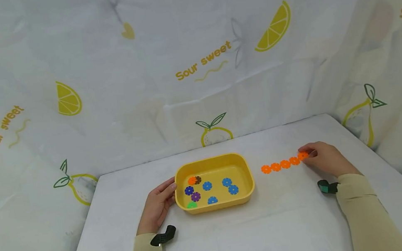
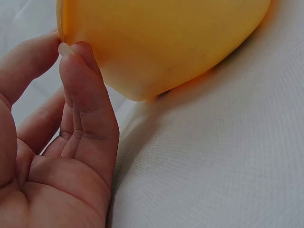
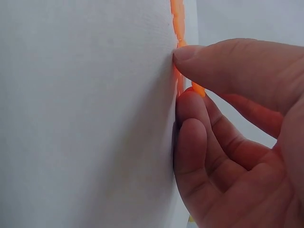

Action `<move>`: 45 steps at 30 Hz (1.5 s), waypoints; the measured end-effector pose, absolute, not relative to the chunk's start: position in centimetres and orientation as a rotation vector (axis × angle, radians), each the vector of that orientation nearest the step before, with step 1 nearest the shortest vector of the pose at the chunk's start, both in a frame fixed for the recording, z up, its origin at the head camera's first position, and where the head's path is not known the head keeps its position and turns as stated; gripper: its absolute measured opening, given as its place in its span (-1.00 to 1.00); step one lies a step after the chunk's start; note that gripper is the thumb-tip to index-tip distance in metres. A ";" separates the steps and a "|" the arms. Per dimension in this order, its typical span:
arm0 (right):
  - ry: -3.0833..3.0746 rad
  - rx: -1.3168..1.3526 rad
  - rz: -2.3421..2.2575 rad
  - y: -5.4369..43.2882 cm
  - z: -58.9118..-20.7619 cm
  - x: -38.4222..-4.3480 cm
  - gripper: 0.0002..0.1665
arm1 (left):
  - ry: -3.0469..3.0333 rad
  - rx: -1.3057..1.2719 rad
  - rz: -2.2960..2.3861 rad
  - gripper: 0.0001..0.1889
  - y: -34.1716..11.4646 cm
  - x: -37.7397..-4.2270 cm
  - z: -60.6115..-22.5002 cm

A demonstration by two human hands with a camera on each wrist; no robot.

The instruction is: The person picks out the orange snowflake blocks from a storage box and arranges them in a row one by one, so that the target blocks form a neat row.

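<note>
A yellow plastic tray [image 1: 216, 208] sits on the table, holding several notched snowflake discs. My left hand [image 1: 156, 204] grips the tray's left edge; in the left wrist view its fingers [image 2: 88, 95] meet at the rim. To the right of the tray lies a straight row of orange snowflake discs [image 1: 280, 165]. At its right end, my right hand [image 1: 323, 158] pinches the last orange disc [image 1: 303, 155] between thumb and fingers. The right wrist view shows the thumb [image 3: 209, 59] and fingertips close to the table surface, partly hiding that disc.
Inside the tray are light blue discs [image 1: 207, 186], a dark blue disc [image 1: 189, 190], a purple disc [image 1: 195, 196], a green disc [image 1: 192, 205], and an orange disc [image 1: 191, 181] overlapping a brown one [image 1: 198, 180]. A lemon-print cloth [image 1: 129, 121] hangs behind the white table [image 1: 260, 239].
</note>
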State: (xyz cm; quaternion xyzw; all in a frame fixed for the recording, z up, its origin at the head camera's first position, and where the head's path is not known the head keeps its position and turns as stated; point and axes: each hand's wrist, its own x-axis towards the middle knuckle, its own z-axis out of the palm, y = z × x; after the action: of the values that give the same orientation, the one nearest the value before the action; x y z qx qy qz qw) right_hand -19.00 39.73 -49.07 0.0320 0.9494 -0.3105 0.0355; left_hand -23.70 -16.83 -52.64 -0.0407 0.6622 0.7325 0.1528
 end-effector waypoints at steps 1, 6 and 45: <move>2.913 0.100 -0.957 39.7 -49.1 -19.0 -0.51 | 1.905 -0.114 2.098 -0.34 -16.8 -23.7 -52.6; 2.903 0.106 -0.958 39.8 -48.9 -18.8 -0.51 | 1.916 -0.112 2.096 -0.35 -16.9 -23.6 -52.6; 2.699 -1.055 -0.306 8.0 -42.1 -27.0 -0.66 | 1.904 -0.015 2.104 -0.36 -17.4 -24.7 -52.7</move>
State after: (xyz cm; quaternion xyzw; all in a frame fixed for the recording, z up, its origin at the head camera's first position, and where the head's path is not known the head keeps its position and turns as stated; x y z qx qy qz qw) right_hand -26.98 8.04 -42.12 -0.3598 0.9202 -0.1042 0.1136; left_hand -24.71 -17.41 -52.69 -0.0053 0.6633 0.7329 0.1512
